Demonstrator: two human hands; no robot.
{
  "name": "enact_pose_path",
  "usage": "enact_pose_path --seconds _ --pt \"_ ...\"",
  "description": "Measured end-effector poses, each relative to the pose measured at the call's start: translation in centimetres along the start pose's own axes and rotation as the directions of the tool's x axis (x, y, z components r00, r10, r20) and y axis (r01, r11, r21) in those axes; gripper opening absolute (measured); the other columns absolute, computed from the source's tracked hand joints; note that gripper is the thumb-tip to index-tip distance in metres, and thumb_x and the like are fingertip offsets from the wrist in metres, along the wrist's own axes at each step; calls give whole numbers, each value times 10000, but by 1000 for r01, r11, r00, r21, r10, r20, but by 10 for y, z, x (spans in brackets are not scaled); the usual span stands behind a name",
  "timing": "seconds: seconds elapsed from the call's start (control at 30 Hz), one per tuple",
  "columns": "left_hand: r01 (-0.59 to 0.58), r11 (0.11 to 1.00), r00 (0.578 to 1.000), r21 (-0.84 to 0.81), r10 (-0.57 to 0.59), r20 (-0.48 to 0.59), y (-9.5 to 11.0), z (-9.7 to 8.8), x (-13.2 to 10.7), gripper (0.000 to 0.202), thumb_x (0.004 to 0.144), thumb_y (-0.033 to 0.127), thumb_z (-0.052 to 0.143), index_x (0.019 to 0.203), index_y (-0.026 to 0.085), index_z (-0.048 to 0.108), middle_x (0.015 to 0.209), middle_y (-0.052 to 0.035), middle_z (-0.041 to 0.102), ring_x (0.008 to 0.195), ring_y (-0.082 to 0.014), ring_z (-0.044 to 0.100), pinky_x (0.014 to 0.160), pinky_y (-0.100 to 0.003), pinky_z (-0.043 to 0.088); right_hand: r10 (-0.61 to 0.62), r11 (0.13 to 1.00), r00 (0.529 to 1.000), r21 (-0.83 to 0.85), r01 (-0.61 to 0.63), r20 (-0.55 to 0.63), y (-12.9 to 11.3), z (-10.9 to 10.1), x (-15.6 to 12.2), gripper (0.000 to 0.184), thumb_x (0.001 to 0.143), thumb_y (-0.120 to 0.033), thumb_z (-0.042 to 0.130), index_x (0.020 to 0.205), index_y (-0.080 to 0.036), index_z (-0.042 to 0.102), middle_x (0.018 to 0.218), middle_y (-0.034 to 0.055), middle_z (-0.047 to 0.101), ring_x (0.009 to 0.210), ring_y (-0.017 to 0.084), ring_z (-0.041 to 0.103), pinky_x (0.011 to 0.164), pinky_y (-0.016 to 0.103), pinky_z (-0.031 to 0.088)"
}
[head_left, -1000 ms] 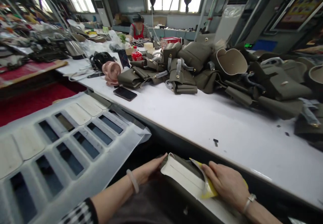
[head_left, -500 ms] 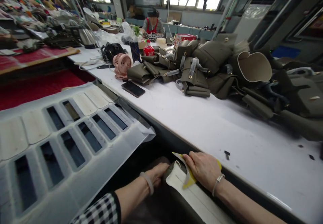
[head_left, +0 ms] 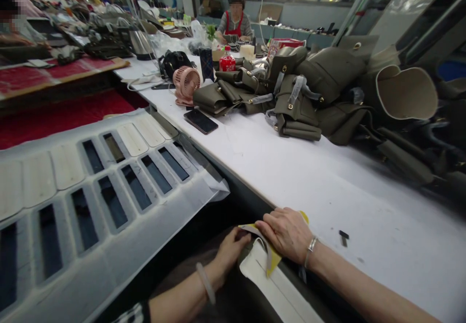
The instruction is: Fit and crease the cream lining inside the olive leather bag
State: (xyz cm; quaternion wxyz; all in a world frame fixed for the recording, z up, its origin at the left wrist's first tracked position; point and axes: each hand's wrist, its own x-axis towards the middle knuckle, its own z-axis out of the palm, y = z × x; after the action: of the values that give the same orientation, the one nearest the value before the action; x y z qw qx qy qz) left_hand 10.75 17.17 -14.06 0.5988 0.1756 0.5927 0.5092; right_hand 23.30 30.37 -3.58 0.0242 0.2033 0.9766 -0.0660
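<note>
A dark olive bag [head_left: 251, 284] with a long cream panel [head_left: 278, 284] along its upper face lies tilted below the table edge, running toward the bottom of the view. My right hand [head_left: 286, 233] is closed over a bent yellow cloth-like piece [head_left: 274, 261] with a pale grey underside, pressing it across the bag's far end. My left hand [head_left: 231, 252] has its fingers curled in at that same end, beside the yellow piece's left corner. What lies under its fingertips is partly hidden.
On my left, a pale sheet-covered rack [head_left: 109, 235] with slots holds several cream panels [head_left: 67, 165]. The white table [head_left: 247, 158] bears a pile of olive bags [head_left: 296, 109], a phone [head_left: 201, 121], a pink fan [head_left: 186, 82] and a red bottle [head_left: 227, 60]. A person [head_left: 235, 19] sits at the far end.
My left hand has moved up to the bag's far end, against the yellow piece's corner. My right hand keeps its hold on the yellow piece. The view has shifted slightly left.
</note>
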Motion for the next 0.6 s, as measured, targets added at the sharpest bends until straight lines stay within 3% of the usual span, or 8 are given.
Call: enact_pose_path --seconds 0.1,0.2,0.27,0.43,0.6 --pt "-117 993 993 -5 117 33 29 -7 -27 432 875 516 609 1074 150 723 1071 -79 703 1058 -252 603 962 -337 430 -41 999 999 4 41 -13 1 -1 2 500 1058 -449 265 770 -224 607 725 17 649 716 190 599 697 354 271" --pt "-173 984 955 43 157 251 50 -12 -45 408 897 465 617 1129 151 736 1052 -76 714 971 -233 614 869 -308 444 -75 997 997 5 75 -28 2 -2 4 495 1057 -442 274 758 -223 602 708 14 642 695 191 589 692 360 256" --pt "-192 979 929 64 161 332 54 -13 -49 396 904 434 624 1187 173 718 1081 -68 709 951 -218 608 846 -296 434 -95 995 995 0 95 -40 2 -2 6 502 1057 -444 270 750 -221 599 698 16 639 686 195 584 685 365 243" --pt "-132 989 954 -62 144 262 47 -10 -47 462 857 393 692 1262 176 651 1012 -64 693 872 -176 596 787 -267 436 -160 987 986 -19 159 -43 2 -2 14 489 1055 -446 284 755 -217 595 696 24 641 678 196 571 665 371 209" --pt "-133 967 971 -216 171 166 43 -2 -53 883 831 340 736 1542 238 221 918 -23 675 719 -106 562 683 -217 419 -235 972 972 -38 234 -23 3 -6 21 476 1050 -450 299 763 -213 595 692 31 642 650 192 554 642 373 187"
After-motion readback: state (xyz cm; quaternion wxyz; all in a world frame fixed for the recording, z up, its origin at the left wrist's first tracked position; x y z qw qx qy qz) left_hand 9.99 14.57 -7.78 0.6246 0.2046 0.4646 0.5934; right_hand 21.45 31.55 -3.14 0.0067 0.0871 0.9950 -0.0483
